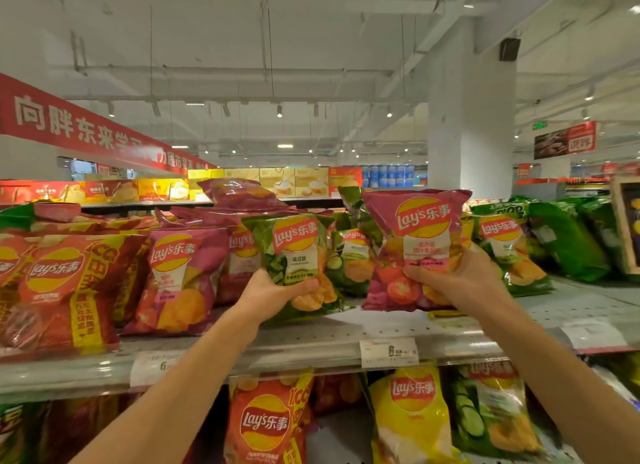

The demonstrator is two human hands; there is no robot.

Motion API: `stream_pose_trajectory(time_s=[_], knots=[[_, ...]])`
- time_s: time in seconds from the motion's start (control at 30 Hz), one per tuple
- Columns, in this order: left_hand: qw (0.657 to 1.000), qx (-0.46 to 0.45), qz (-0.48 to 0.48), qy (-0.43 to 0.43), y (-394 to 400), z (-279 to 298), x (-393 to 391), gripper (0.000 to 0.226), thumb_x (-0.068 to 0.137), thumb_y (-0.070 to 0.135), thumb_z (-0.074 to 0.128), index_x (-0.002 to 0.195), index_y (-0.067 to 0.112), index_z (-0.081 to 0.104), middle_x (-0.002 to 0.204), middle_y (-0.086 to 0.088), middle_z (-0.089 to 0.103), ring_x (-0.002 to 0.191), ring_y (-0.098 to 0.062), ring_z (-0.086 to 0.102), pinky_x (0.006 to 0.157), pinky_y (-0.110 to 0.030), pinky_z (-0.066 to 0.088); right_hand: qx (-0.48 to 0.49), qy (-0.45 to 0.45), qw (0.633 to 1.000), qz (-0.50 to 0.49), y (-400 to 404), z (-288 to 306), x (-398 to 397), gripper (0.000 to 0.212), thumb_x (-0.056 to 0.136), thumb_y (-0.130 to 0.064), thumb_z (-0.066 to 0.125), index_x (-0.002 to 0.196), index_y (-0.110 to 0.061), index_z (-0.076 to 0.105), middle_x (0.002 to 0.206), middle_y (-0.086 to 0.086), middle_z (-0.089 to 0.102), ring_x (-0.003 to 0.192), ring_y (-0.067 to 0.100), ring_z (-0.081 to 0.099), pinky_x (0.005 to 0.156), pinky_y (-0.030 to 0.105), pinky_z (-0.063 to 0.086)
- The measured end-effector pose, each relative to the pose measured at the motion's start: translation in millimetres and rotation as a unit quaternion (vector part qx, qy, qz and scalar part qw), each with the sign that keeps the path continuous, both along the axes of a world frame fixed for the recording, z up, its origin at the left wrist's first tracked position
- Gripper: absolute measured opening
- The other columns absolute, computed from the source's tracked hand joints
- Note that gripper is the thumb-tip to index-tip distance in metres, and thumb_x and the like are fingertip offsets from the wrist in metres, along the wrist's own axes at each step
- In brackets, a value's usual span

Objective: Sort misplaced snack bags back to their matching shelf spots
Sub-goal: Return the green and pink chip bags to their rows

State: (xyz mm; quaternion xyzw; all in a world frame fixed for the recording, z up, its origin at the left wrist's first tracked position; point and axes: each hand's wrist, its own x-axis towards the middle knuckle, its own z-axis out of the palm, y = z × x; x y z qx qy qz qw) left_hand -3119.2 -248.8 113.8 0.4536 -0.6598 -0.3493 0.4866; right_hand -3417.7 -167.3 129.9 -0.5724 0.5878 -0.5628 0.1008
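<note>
- Gripping a green Lay's bag (298, 255) from below, my left hand (270, 295) has its thumb curled over the bag's lower front, and the bag stands upright above the top shelf (346, 335), near the middle of its front edge.
- My right hand (460, 276) clutches a pink Lay's bag (412, 249) at its lower right side, thumb pressed across the tomato picture, fingers wrapped behind.
- The pink bag is upright, its bottom edge at or just over the shelf board; I cannot tell whether it touches.
- The two held bags sit side by side with a narrow gap, the green one to the left.
- Just behind the green bag stands a row of pink bags (180, 276), running toward the shelf's left end.
- Behind and right of the pink bag stand more green bags (512, 252), running toward the right end.
- At the far left end of the shelf leans a large red bag (65, 290).
- A price tag (388, 352) hangs on the shelf's front edge, below my right hand.
- On the lower shelf, I see a red bag (266, 422), a yellow bag (412, 415) and a green cucumber bag (495, 415).
</note>
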Motion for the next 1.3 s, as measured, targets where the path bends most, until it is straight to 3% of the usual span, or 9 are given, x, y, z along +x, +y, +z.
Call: stream_pose_trajectory(time_s=[0.2, 0.3, 0.43, 0.63, 0.8, 0.9, 1.07, 1.2, 1.3], knots=[[0.998, 0.011, -0.064, -0.028, -17, 0, -66, 0.04, 0.068, 0.043, 0.088, 0.101, 0.035, 0.066, 0.098, 0.015, 0.073, 0.098, -0.005, 0.065, 0.08, -0.022, 0.047, -0.007, -0.034, 0.999, 0.0, 29, -7, -38, 0.061, 0.058, -0.054, 0.091, 0.112, -0.033, 0.071, 0.102, -0.013, 0.077, 0.097, 0.014, 0.073, 0.093, 0.047, 0.059], [0.995, 0.029, -0.088, -0.042, -24, 2, -88, 0.05, 0.066, 0.046, 0.089, 0.107, 0.03, 0.065, 0.1, 0.012, 0.072, 0.096, -0.004, 0.063, 0.075, -0.022, 0.046, -0.012, -0.032, 0.999, -0.003, 36, -13, -43, 0.064, 0.058, -0.056, 0.09, 0.114, -0.033, 0.07, 0.102, -0.011, 0.077, 0.097, 0.017, 0.073, 0.091, 0.048, 0.059], [0.989, 0.078, -0.12, -0.042, -36, -4, -103, 0.086, 0.054, 0.052, 0.091, 0.126, 0.017, 0.06, 0.115, 0.0, 0.072, 0.111, -0.018, 0.065, 0.102, -0.04, 0.05, 0.01, -0.041, 0.999, 0.013, 41, -19, -40, 0.087, 0.044, -0.071, 0.084, 0.118, -0.031, 0.066, 0.102, -0.009, 0.078, 0.093, 0.02, 0.075, 0.09, 0.047, 0.06], [0.985, 0.098, -0.124, -0.069, -31, 1, -104, 0.124, 0.038, 0.071, 0.088, 0.141, 0.016, 0.046, 0.135, -0.003, 0.06, 0.123, -0.022, 0.057, 0.109, -0.045, 0.044, 0.021, -0.032, 0.999, 0.009, 42, -21, -26, 0.063, 0.061, -0.054, 0.09, 0.116, -0.034, 0.067, 0.1, -0.015, 0.077, 0.095, 0.008, 0.072, 0.09, 0.041, 0.06], [0.97, 0.063, -0.085, -0.218, -7, 8, -54, 0.133, 0.029, 0.078, 0.084, 0.139, 0.018, 0.04, 0.127, 0.005, 0.054, 0.116, -0.016, 0.054, 0.097, -0.033, 0.047, -0.021, -0.008, 1.0, 0.016, 35, -18, 6, 0.046, 0.062, -0.055, 0.09, 0.101, -0.057, 0.064, 0.088, -0.035, 0.071, 0.087, -0.011, 0.067, 0.074, 0.018, 0.054], [0.936, 0.01, -0.04, -0.349, 14, 12, -1, 0.112, 0.035, 0.081, 0.079, 0.125, 0.018, 0.057, 0.122, 0.006, 0.059, 0.107, -0.011, 0.057, 0.091, -0.027, 0.05, -0.008, -0.024, 0.999, 0.035, 20, -17, 36, 0.06, 0.062, -0.057, 0.089, 0.114, -0.04, 0.066, 0.103, -0.018, 0.075, 0.101, 0.005, 0.069, 0.093, 0.04, 0.058], [0.865, -0.034, 0.039, -0.5, 52, 8, 63, 0.058, 0.058, 0.073, 0.078, 0.074, 0.018, 0.068, 0.07, 0.008, 0.067, 0.065, -0.011, 0.061, 0.053, -0.024, 0.043, -0.007, -0.013, 0.999, 0.046, -9, -12, 102, 0.082, 0.059, -0.067, 0.086, 0.128, -0.032, 0.058, 0.114, -0.013, 0.071, 0.106, 0.013, 0.068, 0.096, 0.042, 0.057], [0.796, -0.117, 0.178, -0.567, 73, 4, 75, 0.043, 0.078, 0.062, 0.072, 0.072, 0.019, 0.069, 0.071, 0.003, 0.067, 0.066, -0.016, 0.063, 0.06, -0.032, 0.054, 0.045, 0.04, 0.996, 0.061, -37, -14, 151, 0.085, 0.061, -0.073, 0.081, 0.126, -0.024, 0.057, 0.114, -0.006, 0.07, 0.109, 0.019, 0.066, 0.095, 0.045, 0.056], [0.784, -0.13, 0.205, -0.571, 78, -3, 76, 0.041, 0.082, 0.059, 0.07, 0.08, 0.018, 0.071, 0.081, 0.002, 0.068, 0.078, -0.018, 0.065, 0.067, -0.032, 0.052, 0.091, 0.046, 0.992, 0.071, -56, -20, 172, 0.086, 0.062, -0.072, 0.081, 0.127, -0.022, 0.057, 0.116, -0.003, 0.069, 0.11, 0.023, 0.066, 0.095, 0.045, 0.055]])
